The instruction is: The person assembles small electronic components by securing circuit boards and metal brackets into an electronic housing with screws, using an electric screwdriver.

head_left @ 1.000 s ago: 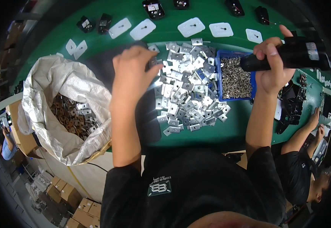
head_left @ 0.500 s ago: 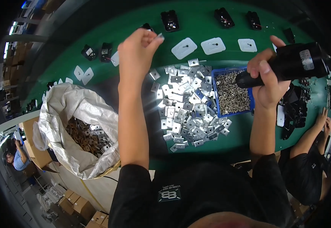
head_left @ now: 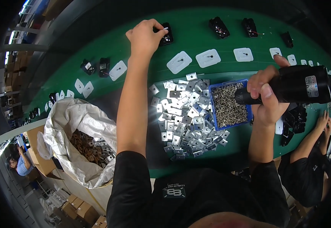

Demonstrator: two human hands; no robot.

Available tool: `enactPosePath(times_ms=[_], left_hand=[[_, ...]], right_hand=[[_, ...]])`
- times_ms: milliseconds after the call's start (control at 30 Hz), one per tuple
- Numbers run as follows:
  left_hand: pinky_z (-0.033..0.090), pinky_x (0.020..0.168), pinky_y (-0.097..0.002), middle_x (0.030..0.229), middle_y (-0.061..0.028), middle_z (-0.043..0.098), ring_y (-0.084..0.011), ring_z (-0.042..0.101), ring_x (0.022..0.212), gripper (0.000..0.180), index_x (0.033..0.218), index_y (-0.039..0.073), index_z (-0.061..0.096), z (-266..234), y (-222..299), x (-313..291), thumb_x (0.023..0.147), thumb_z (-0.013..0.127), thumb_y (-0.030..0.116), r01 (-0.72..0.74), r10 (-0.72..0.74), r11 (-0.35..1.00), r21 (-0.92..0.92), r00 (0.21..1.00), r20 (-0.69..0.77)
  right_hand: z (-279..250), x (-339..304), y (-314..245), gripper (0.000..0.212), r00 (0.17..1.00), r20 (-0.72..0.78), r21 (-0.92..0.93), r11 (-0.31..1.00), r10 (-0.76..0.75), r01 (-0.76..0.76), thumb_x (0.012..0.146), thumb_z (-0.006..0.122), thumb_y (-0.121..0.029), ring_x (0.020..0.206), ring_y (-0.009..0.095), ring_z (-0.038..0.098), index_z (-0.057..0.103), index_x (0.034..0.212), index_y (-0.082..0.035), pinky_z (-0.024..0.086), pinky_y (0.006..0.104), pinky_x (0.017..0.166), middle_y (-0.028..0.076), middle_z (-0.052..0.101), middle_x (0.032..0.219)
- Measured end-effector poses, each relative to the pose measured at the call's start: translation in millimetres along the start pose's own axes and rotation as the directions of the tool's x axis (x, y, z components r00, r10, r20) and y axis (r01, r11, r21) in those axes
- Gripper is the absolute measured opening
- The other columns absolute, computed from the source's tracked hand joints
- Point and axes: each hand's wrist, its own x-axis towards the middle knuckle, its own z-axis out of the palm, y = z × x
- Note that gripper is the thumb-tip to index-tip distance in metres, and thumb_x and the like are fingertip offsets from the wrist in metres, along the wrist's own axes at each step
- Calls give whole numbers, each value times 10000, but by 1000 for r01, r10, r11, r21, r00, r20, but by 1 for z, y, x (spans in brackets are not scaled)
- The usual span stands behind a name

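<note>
a worker's left hand (head_left: 145, 36) pinches a small metal plate (head_left: 165, 29) at a black housing (head_left: 168, 39). the right hand (head_left: 266, 91), fingers curled, grips a black power screwdriver (head_left: 298, 84) (nose above a blue screw bin (head_left: 250, 116)).

Left hand (head_left: 145, 38) was at the far side of the green bench (head_left: 194, 32), finger and thumb pinched on a small pale piece (head_left: 165, 29) over an open black housing (head_left: 167, 38). Right hand (head_left: 265, 91) was wrapped around a black cylindrical tool (head_left: 298, 84), held roughly level, its narrow end over a blue tray (head_left: 212, 106) of small metal screws (head_left: 230, 108). Just left of the tray I noted a loose heap of silver plates (head_left: 186, 125), holes visible in many. White plates (head_left: 208, 58) with dark centres lay in a curved row, nearer than the housings. A pale woven sack (head_left: 61, 133), mouth open, contained brown and silver pieces (head_left: 89, 150). At right, a co-worker (head_left: 302, 174) had both hands at the bench edge.
</note>
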Motion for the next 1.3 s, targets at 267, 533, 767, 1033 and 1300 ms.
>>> enactPosePath(times_ms=[267, 533, 767, 1033, 1300], left_hand=[[367, 875, -417, 991, -34, 716, -243, 650, 932, 222, 827, 130, 738, -13, -4, -2, 742, 796, 328, -12, 13, 1000, -23, 999, 29], [318, 913, -414, 997, -49, 709, -261, 633, 946, 204, 834, 135, 741, -2, -4, -14, 750, 790, 314, -45, 43, 997, -55, 998, -44], [364, 980, -467, 1038, -102, 735, -301, 668, 1041, 395, 1080, 144, 721, 2, -12, -3, 764, 768, 375, 24, -24, 1000, -3, 999, -43], [515, 818, -299, 954, -100, 728, -197, 689, 909, 313, 1040, 22, 697, -63, 21, -77, 778, 795, 161, -103, 63, 954, -281, 987, -149], [498, 874, -327, 994, -125, 707, -253, 668, 938, 292, 1028, 4, 690, -128, 17, -248, 747, 768, 15, 175, -153, 980, -97, 967, 204]], right_hand=[[3, 2, 1, 622, 999, -31, -7, 1000, 23, -23, 797, 659, -21, 567, 132, 536, 391, 1347, 93, 465, 255, 548, 70, 566, 719], [3, -1, 3, 616, 999, -22, -11, 999, 42, -42, 798, 665, -27, 567, 126, 538, 395, 1335, 104, 462, 246, 543, 70, 571, 709], [3, -1, 5, 646, 998, 2, -27, 997, 70, -70, 816, 679, -70, 588, 124, 528, 373, 1360, 98, 457, 270, 565, 68, 557, 734], [0, 1, 3, 616, 999, 28, -120, 993, 20, -17, 832, 622, -91, 592, 135, 488, 368, 1362, 92, 442, 305, 571, 71, 523, 726], [-10, -4, 5, 572, 993, 112, 57, 998, -39, 33, 865, 541, -122, 677, 155, 483, 384, 1393, 33, 427, 360, 674, 66, 532, 846]])
